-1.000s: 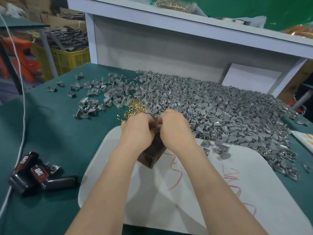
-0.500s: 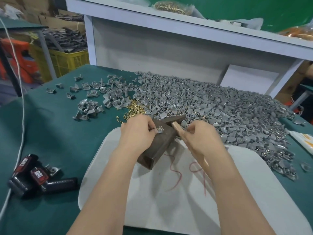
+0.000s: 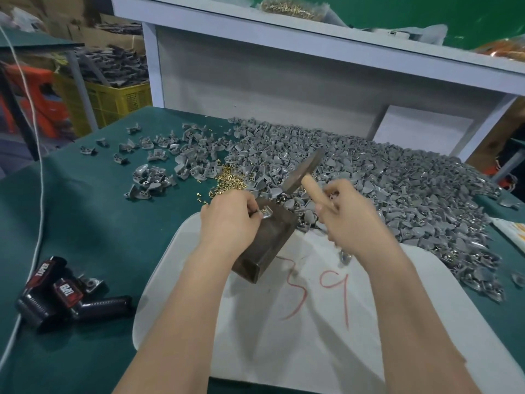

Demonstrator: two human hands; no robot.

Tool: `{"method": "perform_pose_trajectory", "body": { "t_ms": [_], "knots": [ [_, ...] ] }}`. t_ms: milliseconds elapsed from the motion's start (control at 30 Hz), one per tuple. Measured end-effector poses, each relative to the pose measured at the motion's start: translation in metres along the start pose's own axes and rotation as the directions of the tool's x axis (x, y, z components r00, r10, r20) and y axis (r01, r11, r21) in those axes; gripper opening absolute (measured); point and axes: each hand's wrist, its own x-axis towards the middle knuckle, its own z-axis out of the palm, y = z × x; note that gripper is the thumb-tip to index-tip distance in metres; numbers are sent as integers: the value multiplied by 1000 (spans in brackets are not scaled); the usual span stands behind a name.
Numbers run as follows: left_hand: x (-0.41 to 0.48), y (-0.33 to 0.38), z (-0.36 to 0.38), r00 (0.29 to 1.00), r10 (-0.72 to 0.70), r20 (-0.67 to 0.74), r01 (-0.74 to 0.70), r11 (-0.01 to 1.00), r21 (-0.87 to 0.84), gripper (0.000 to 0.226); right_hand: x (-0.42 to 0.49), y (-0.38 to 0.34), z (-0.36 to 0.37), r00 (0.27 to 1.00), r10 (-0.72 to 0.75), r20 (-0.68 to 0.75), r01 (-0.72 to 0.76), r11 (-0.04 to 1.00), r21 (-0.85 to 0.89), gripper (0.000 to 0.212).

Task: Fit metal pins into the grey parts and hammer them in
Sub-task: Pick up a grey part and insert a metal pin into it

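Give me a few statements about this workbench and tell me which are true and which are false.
1. The right hand grips a hammer. True.
2. The hammer's head rests on the block. False: it is raised, clear of the block.
3. The left hand holds a grey part on the block. True.
4. The brass pins lie on the white board. False: they lie on the green table, beyond the left hand.
5. The board is blank. False: it bears red marks.
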Motion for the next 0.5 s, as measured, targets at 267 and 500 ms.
{"method": "perform_pose_trajectory", "body": {
  "t_ms": [267,500],
  "knots": [
    [2,-3,1,1000,-13,21,16,994,-109,14,-31,-14,1,910,-381,-166,383,924,-20,50],
    [2,-2,1,1000,-17,14,18,994,-105,15,-31,-16,-1,853,-393,-343,427,904,26,52]
  ]
}}
